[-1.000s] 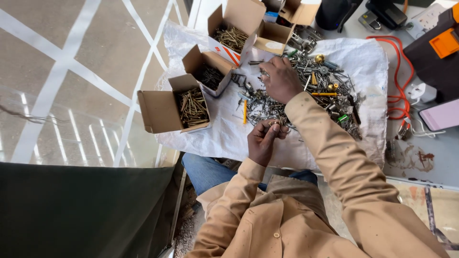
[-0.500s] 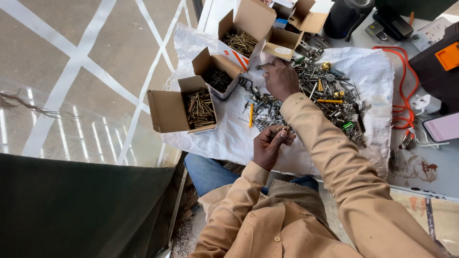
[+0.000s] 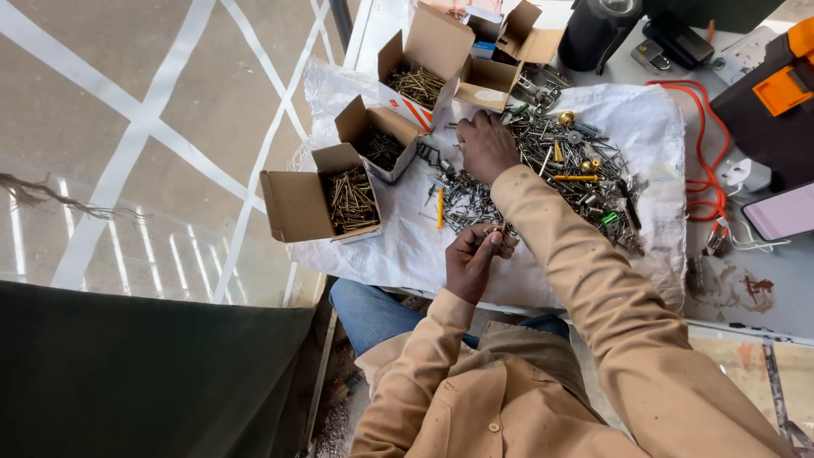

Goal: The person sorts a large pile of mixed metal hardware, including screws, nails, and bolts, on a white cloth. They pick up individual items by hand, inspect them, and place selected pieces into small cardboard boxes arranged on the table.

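Observation:
A heap of mixed screws and metal fittings (image 3: 577, 174) lies on a white woven sheet (image 3: 398, 242). My right hand (image 3: 486, 144) reaches into the heap's left end, fingers curled down among the screws; I cannot tell if it holds one. My left hand (image 3: 475, 254) is nearer my body at the sheet's front edge, fingers closed on a few small screws (image 3: 493, 229). Three open cardboard boxes hold sorted screws: one at the left (image 3: 343, 201), one in the middle (image 3: 380, 144), one further back (image 3: 417, 80).
An empty open box (image 3: 487, 78) stands behind my right hand. An orange cable (image 3: 705, 144), a black and orange tool case (image 3: 776, 93), a pink phone (image 3: 784, 212) and a black cylinder (image 3: 593, 25) sit at the right. Paved floor with white lines lies left.
The view shifted a little. My right hand moved slightly back and left in the heap; my left hand stayed closed on its screws near the front edge.

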